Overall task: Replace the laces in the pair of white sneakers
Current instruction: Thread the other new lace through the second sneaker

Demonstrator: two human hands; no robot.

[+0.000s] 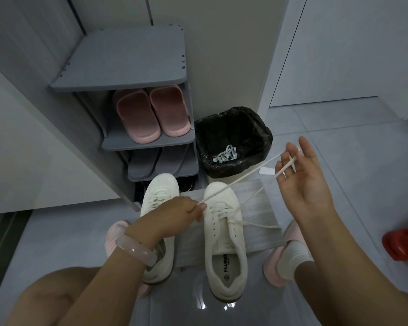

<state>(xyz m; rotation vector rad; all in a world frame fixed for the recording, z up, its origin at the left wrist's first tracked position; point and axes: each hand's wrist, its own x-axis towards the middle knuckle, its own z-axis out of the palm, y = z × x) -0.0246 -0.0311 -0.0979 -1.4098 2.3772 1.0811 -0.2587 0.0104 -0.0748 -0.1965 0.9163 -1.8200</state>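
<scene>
Two white sneakers stand side by side on the grey floor. The left sneaker (pixel 159 201) is laced and partly hidden by my left hand (pixel 174 215). A white lace (pixel 236 182) runs through the eyelets of the right sneaker (pixel 224 234). My left hand pinches that lace just left of the right sneaker's toe. From there the lace stretches up and right to my right hand (pixel 302 180), raised above the floor, which holds it between the fingers. A second strand drops from that hand to the eyelets.
A bin lined with a black bag (pixel 233 142) holds old white laces (pixel 225 155). A grey shoe rack (pixel 137 81) with pink slippers (pixel 151 114) stands behind the sneakers. A grey mat (pixel 257 222) lies under the right sneaker. A red object (pixel 403 243) sits at the right edge.
</scene>
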